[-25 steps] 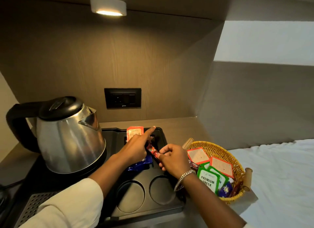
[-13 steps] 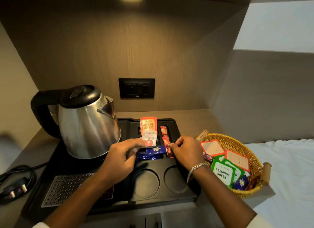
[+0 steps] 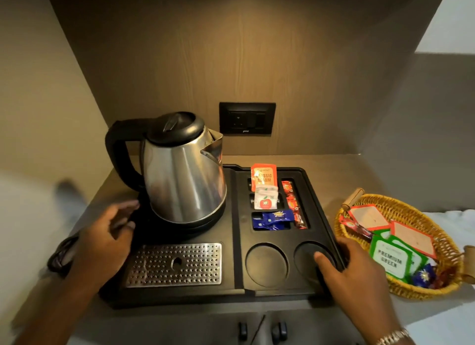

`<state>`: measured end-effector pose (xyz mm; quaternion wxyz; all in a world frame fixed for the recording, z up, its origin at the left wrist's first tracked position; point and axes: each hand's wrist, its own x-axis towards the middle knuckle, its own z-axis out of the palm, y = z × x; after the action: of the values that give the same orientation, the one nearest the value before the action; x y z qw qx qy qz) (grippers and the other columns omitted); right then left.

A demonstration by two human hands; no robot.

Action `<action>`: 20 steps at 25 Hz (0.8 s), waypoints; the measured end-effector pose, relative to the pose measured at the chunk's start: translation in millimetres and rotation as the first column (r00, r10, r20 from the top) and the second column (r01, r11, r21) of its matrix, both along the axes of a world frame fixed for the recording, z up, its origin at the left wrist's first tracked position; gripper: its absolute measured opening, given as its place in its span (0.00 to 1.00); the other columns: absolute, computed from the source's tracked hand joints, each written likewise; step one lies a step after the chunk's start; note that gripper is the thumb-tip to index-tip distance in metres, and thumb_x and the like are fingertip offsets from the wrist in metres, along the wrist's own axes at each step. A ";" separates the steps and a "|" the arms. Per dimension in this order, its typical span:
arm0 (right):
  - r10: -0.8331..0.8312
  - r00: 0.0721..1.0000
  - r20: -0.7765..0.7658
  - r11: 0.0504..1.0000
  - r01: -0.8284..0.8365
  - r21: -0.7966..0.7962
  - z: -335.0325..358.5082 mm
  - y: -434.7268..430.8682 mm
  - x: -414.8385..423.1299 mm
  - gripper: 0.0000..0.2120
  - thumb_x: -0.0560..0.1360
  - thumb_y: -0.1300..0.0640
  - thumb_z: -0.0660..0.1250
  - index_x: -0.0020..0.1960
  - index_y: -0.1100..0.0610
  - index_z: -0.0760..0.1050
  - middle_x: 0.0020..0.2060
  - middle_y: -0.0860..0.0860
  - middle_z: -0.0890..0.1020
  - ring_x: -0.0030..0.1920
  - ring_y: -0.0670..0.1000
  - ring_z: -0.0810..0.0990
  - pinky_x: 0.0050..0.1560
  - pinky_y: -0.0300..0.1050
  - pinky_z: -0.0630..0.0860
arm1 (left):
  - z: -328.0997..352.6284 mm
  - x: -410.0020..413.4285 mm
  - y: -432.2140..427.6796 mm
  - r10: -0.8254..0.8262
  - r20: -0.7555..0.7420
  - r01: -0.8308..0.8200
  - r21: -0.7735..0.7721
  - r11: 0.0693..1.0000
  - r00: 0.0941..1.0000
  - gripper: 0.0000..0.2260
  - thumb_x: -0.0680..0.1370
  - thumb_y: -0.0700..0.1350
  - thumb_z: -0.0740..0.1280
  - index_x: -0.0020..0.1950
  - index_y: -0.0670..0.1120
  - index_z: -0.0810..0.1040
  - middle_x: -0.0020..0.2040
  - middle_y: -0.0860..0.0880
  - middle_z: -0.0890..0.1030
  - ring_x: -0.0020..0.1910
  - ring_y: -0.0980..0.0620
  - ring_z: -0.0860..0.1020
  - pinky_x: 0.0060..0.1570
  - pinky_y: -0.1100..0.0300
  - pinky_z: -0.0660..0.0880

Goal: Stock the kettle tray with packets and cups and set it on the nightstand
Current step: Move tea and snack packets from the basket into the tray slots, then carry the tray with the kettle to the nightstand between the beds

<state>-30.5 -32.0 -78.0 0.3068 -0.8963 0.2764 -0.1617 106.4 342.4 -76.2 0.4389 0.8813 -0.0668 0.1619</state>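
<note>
The black kettle tray (image 3: 236, 290) sits on a wooden counter. On its left half stands a steel kettle (image 3: 185, 180). Its right compartments hold an orange tea packet (image 3: 264, 176), a white packet (image 3: 266, 200), blue packets (image 3: 272, 220) and red stick sachets (image 3: 293, 203). Two round cup recesses (image 3: 266, 263) hold nothing; no cups are in view. My left hand (image 3: 108, 236) is at the tray's left edge by the kettle base, fingers apart. My right hand (image 3: 357, 280) grips the tray's right edge, thumb on top at the right recess.
A wicker basket (image 3: 421, 290) with green, orange and blue packets stands right of the tray, partly on a white bed sheet (image 3: 449, 216). A wall socket (image 3: 246, 118) is behind the tray. A black cord (image 3: 61, 254) lies at the left. Walls enclose the nook.
Both hands have left the packet compartments and moved outward to the tray's left and right edges. The camera has drawn back and tilted down.
</note>
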 end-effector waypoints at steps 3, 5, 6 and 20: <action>-0.034 0.999 -0.038 0.999 0.034 0.009 3.4 11.3 -7.0 0.24 0.68 0.42 0.72 0.60 0.51 0.75 0.50 0.52 0.84 0.51 0.57 0.80 0.47 0.47 0.73 | -16.8 24.0 0.2 -0.117 -0.286 0.034 -0.279 0.960 0.951 0.23 0.74 0.30 0.66 0.66 0.48 0.70 0.62 0.46 0.77 0.62 0.48 0.74 0.59 0.56 0.70; -0.039 0.995 -0.093 0.999 0.038 -0.016 9.5 13.0 3.2 0.24 0.68 0.38 0.70 0.57 0.52 0.77 0.45 0.53 0.84 0.47 0.58 0.81 0.42 0.45 0.70 | -23.0 31.9 3.5 -0.168 -0.330 -0.030 -0.519 0.854 0.929 0.22 0.73 0.28 0.65 0.62 0.49 0.73 0.63 0.46 0.75 0.64 0.47 0.73 0.58 0.55 0.70; -0.043 0.990 -0.135 0.999 0.039 -0.031 13.9 10.6 9.3 0.24 0.68 0.37 0.70 0.54 0.54 0.78 0.42 0.53 0.84 0.45 0.58 0.81 0.41 0.44 0.69 | -23.2 34.8 6.5 -0.161 -0.349 -0.082 -0.588 0.804 0.923 0.22 0.73 0.27 0.65 0.59 0.51 0.75 0.62 0.46 0.76 0.62 0.47 0.74 0.56 0.56 0.71; 0.088 0.915 -0.395 0.957 0.032 0.287 12.7 -4.8 -2.9 0.31 0.71 0.31 0.59 0.53 0.58 0.78 0.50 0.57 0.83 0.50 0.57 0.80 0.56 0.54 0.77 | 16.9 -19.9 32.1 -0.187 -0.578 -0.263 -0.605 0.752 0.794 0.15 0.73 0.34 0.66 0.55 0.49 0.78 0.49 0.42 0.83 0.48 0.40 0.81 0.43 0.47 0.75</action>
<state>-33.5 -36.8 -65.3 0.3724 -0.8600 0.3412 0.0728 86.5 374.5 -59.3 0.7138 0.6740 0.1576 -0.1067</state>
